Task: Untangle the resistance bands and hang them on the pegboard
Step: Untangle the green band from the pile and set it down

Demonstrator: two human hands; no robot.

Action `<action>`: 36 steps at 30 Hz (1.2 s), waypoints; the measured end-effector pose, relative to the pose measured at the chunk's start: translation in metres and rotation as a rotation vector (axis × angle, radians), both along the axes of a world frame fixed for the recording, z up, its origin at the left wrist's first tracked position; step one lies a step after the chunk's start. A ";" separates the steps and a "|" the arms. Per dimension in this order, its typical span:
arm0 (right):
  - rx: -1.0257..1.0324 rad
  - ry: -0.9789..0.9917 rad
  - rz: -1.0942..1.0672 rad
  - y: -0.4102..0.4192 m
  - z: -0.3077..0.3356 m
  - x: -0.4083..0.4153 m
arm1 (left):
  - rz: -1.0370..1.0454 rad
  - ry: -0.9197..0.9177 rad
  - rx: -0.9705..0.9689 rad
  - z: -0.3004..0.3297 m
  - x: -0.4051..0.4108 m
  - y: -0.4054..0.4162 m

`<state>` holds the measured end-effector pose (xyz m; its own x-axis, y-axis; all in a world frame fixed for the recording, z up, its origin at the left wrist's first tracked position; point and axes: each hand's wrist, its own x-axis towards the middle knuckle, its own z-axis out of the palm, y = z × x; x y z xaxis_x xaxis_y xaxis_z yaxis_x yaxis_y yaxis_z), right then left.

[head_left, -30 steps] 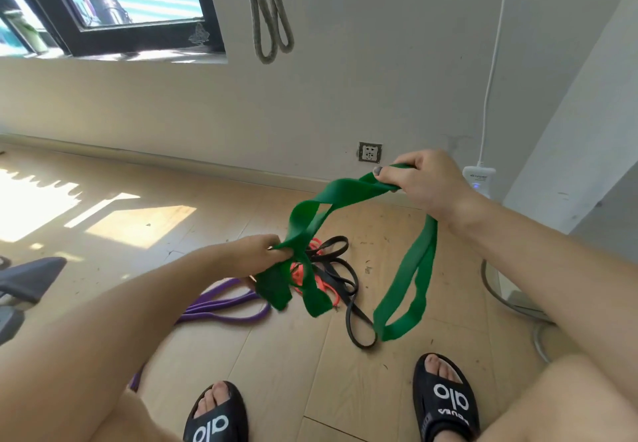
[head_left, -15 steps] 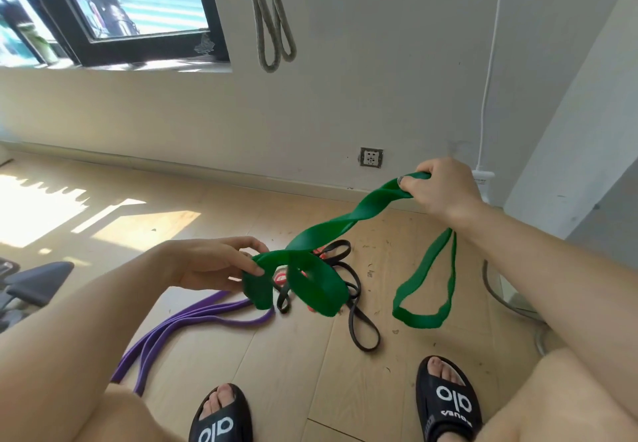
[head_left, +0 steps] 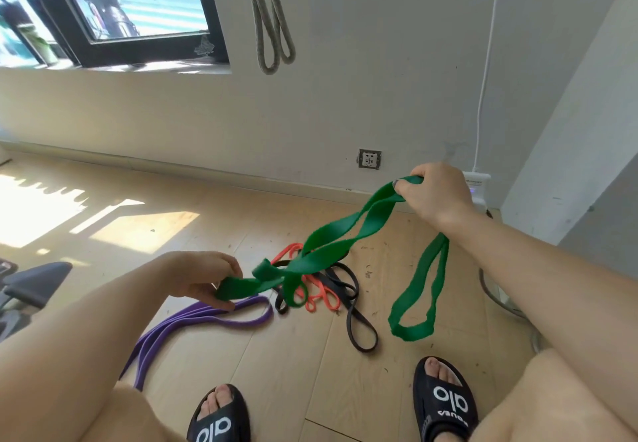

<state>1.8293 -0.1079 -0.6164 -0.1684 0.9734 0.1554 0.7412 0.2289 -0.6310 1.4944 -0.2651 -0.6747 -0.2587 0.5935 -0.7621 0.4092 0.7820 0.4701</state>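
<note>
A wide green band (head_left: 345, 234) stretches twisted between both hands above the floor. My right hand (head_left: 433, 193) grips its upper end, and a long green loop hangs down from that hand. My left hand (head_left: 203, 277) pinches the band's lower end, where a knot-like fold sits. On the floor below lie an orange band (head_left: 321, 295) and a black band (head_left: 355, 324) tangled together, with a purple band (head_left: 193, 319) to their left. A grey band (head_left: 272, 27) hangs on the wall above. No pegboard is in view.
Wooden floor with my two feet in black slides (head_left: 445, 403) at the bottom. A wall socket (head_left: 369, 158) and a white cable with adapter (head_left: 478, 182) are on the wall at right. A dark chair part (head_left: 31, 283) sits at far left, a window (head_left: 114, 3) upper left.
The green band has been pulled out longer between my hands, its bunched loops near the left hand loosening. My left hand shifted its hold to the band's end; the hanging loop dropped lower.
</note>
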 end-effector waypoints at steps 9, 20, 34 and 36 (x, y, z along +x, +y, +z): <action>0.018 0.033 -0.032 0.006 -0.005 0.003 | -0.127 0.065 -0.123 0.003 0.001 0.000; -0.031 -0.065 -0.055 0.010 -0.012 0.009 | -0.273 0.737 0.420 -0.005 -0.009 0.013; -0.151 -0.118 -0.017 0.010 -0.015 0.005 | 0.098 0.751 0.585 0.009 -0.011 0.010; -0.143 -0.076 0.033 0.008 -0.013 0.003 | -0.049 0.765 0.436 0.003 -0.017 0.007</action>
